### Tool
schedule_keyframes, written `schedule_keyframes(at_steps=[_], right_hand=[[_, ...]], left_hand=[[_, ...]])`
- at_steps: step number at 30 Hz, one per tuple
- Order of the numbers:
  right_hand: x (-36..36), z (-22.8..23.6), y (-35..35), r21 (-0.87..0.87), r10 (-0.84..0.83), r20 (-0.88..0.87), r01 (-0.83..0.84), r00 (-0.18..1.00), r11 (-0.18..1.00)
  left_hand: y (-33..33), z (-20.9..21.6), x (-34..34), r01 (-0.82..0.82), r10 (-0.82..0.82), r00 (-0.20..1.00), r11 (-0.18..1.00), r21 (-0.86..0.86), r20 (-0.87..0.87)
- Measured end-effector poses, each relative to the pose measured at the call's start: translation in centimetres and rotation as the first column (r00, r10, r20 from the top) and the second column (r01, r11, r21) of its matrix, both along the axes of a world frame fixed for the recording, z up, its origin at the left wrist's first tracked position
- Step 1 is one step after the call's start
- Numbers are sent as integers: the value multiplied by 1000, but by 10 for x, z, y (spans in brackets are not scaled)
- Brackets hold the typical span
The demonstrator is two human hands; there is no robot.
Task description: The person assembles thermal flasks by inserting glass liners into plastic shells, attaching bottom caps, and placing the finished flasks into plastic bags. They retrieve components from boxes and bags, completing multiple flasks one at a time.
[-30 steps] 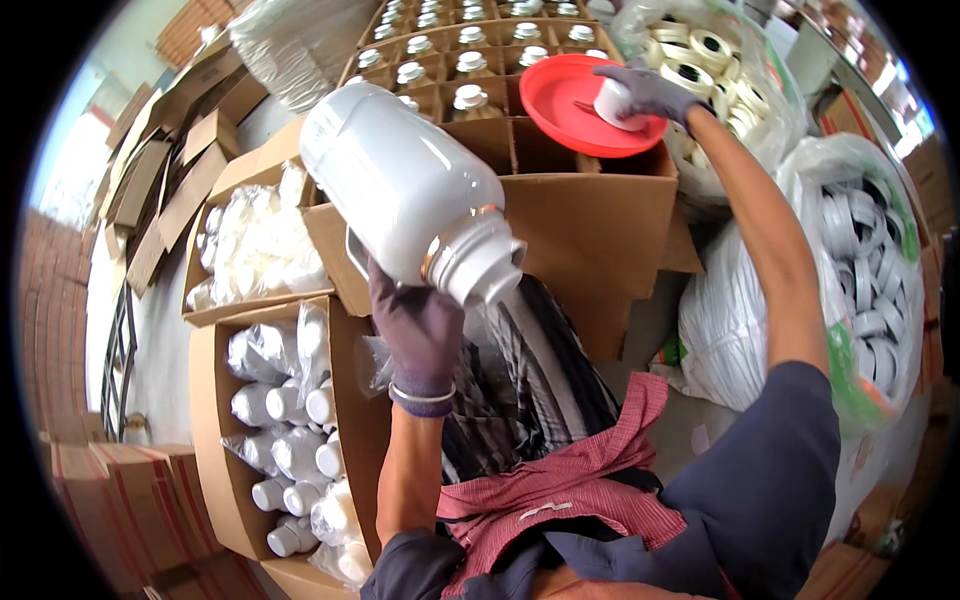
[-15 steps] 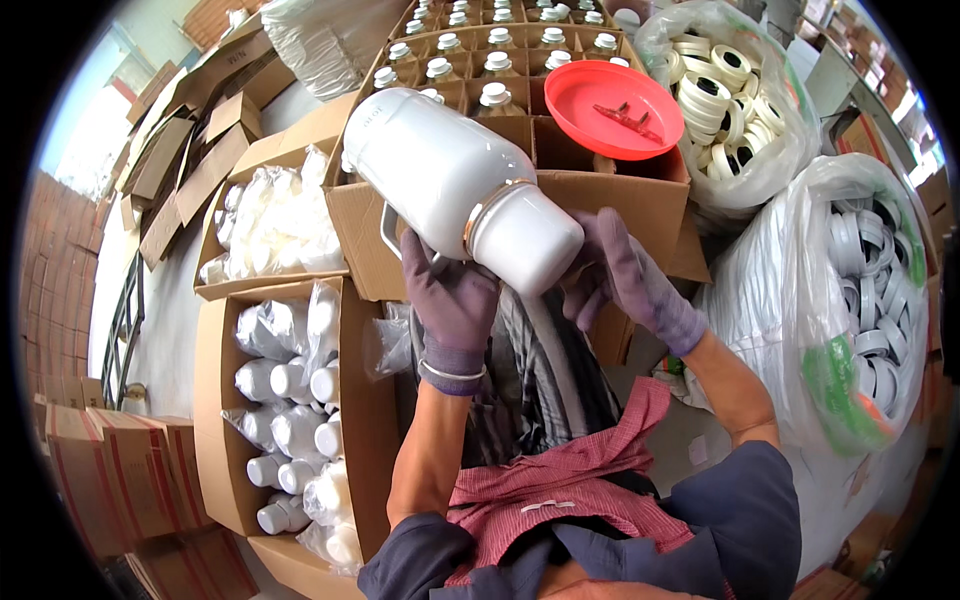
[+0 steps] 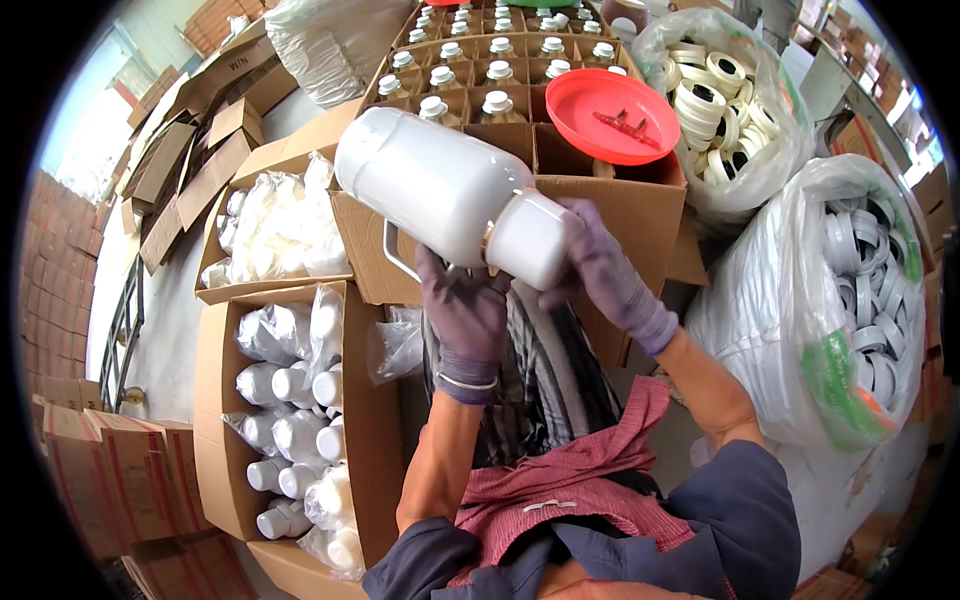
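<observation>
A large white thermos jug (image 3: pixel 430 170) lies tilted in front of me, its base at the upper left and its white cup lid (image 3: pixel 528 240) toward the lower right. My left hand (image 3: pixel 462 315), in a purple-grey glove, is closed under the neck, next to the white handle (image 3: pixel 392 250). In a matching glove, my right hand (image 3: pixel 608 270) is wrapped around the right side of the lid; some of its fingertips are hidden behind it. Beyond the jug, a red plastic dish (image 3: pixel 610 115) with small dark red pieces in it rests on the divided carton (image 3: pixel 630 205).
White-capped bottles (image 3: pixel 498 105) fill the carton's compartments. To the left, an open carton (image 3: pixel 222 420) holds white bagged parts, with another carton (image 3: pixel 275 290) behind it. On the right are plastic bags of cream rings (image 3: pixel 715 100) and grey rings (image 3: pixel 870 300). Flattened cardboard (image 3: pixel 165 165) leans far left.
My right hand has gone from spread fingers beside the lid to a grip around it. The jug has shifted slightly down and left, and its tilt has lessened.
</observation>
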State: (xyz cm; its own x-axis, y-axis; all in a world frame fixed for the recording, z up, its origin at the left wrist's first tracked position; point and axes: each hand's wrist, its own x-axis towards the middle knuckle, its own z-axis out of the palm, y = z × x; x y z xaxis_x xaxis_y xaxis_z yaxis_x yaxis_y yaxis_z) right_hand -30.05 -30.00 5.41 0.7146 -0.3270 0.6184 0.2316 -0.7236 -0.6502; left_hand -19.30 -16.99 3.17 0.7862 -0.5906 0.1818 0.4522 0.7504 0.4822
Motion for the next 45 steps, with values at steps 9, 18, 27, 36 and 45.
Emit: schedule_keyframes(at_steps=[9, 18, 27, 36, 45], right_hand=[[-9, 8, 21, -92, -101, -86, 93, 991, 991], [42, 23, -222, -566, -568, -425, 283, 705, 774], [81, 5, -267, 152, -135, -573, 266, 809, 952], [27, 81, -36, -266, 387, -455, -537, 802, 800], [31, 79, -27, -862, 521, -317, -469, 793, 191]], left_hand=[[8, -5, 18, -77, 77, 997, 996, 33, 12], [102, -21, 83, -316, 149, 941, 711, 628, 304], [139, -50, 100, -295, -339, 834, 394, 870, 436], [113, -82, 128, 375, -376, 915, 666, 645, -144], [98, -67, 122, 570, -547, 802, 579, 583, -240]])
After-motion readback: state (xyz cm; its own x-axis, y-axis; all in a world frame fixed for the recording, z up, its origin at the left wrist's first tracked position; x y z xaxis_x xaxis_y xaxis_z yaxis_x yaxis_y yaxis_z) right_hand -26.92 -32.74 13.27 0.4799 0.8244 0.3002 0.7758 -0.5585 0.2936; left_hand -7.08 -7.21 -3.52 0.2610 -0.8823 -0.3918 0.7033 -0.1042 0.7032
